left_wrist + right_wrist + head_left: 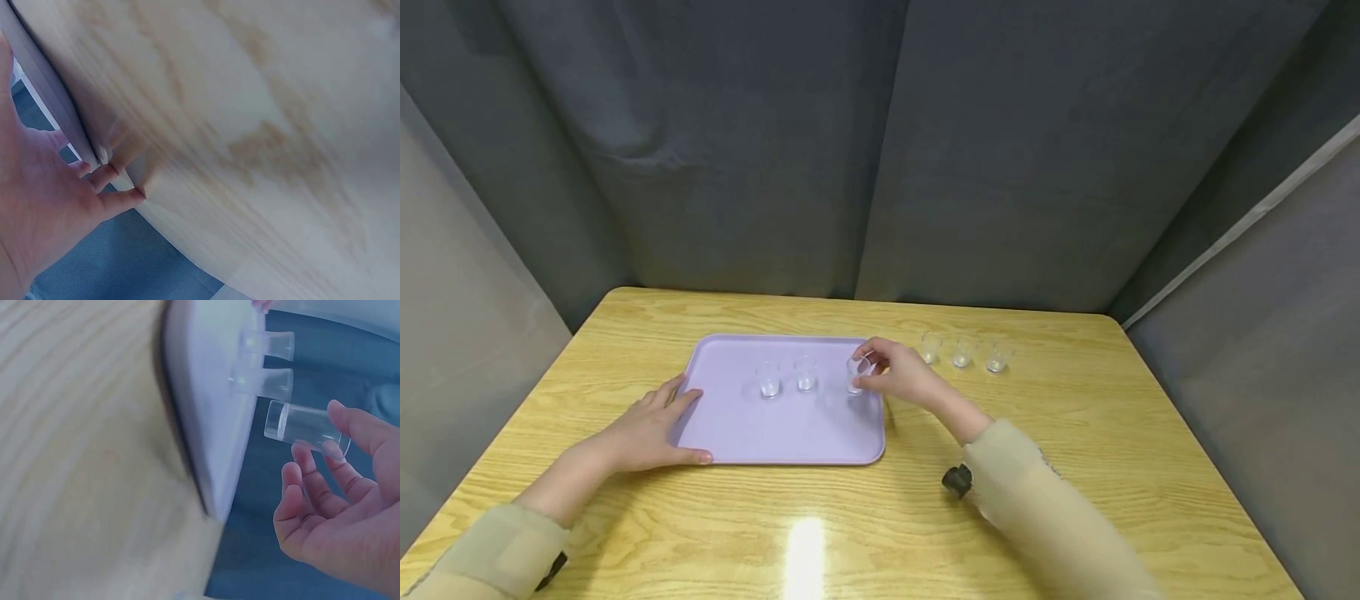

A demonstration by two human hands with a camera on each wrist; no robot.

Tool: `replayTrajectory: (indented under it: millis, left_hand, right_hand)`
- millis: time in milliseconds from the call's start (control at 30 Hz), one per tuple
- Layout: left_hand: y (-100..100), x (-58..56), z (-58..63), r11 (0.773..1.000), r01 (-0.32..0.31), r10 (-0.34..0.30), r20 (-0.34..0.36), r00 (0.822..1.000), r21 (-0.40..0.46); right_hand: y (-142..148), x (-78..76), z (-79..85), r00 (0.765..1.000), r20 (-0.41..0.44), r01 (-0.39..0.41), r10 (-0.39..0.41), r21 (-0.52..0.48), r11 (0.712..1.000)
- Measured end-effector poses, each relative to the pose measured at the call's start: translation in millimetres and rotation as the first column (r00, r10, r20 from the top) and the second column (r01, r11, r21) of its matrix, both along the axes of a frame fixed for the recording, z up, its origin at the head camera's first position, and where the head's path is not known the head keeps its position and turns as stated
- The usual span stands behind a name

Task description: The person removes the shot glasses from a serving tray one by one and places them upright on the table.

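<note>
My right hand [901,375] pinches a small clear shot glass [306,428] near its rim, between thumb and fingertips. In the right wrist view, the glass's thick base faces the tray and stands off from its surface. Over the tray's right part, the same hand shows in the right wrist view with its other fingers loosely bent. Two more shot glasses [768,382] stand upright on the lilac tray [775,442], left of the held one. At the tray's left end, my left hand [643,425] rests with fingers spread along the rim, its thumb by the front edge.
Three similar clear glasses [962,353] stand in a row on the wooden table [1075,450], right of the tray. Dark grey curtains [760,167] hang behind the table's back edge. Lighter panels [1285,317] flank both sides.
</note>
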State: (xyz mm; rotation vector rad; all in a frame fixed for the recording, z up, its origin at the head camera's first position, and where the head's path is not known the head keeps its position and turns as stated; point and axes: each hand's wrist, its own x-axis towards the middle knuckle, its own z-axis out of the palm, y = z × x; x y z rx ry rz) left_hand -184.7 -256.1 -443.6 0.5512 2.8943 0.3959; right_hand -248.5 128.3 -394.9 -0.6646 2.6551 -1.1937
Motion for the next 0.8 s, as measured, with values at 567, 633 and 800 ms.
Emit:
replayTrajectory:
  millis: [567, 633, 800]
  left_hand:
    - [-1.5, -1.8, -6.0, 1.0, 0.007, -0.007, -0.005, 1.0, 0.001]
    - [-1.0, -1.6, -5.6, 1.0, 0.008, -0.008, -0.004, 1.0, 0.002]
    - [0.0, -0.8, -3.4, 1.0, 0.005, -0.005, -0.003, 1.0, 0.002]
  right_hand:
    - [54.1, 22.5, 41.4, 0.993, -0.096, 0.067, -0.067, -0.002, 0.998]
    - [61.0, 23.9, 41.6, 0.991, -0.096, 0.09, -0.09, 0.001, 0.996]
    - [76.9, 25.2, 36.6, 0.986, -0.096, 0.136, -0.137, -0.011, 0.991]
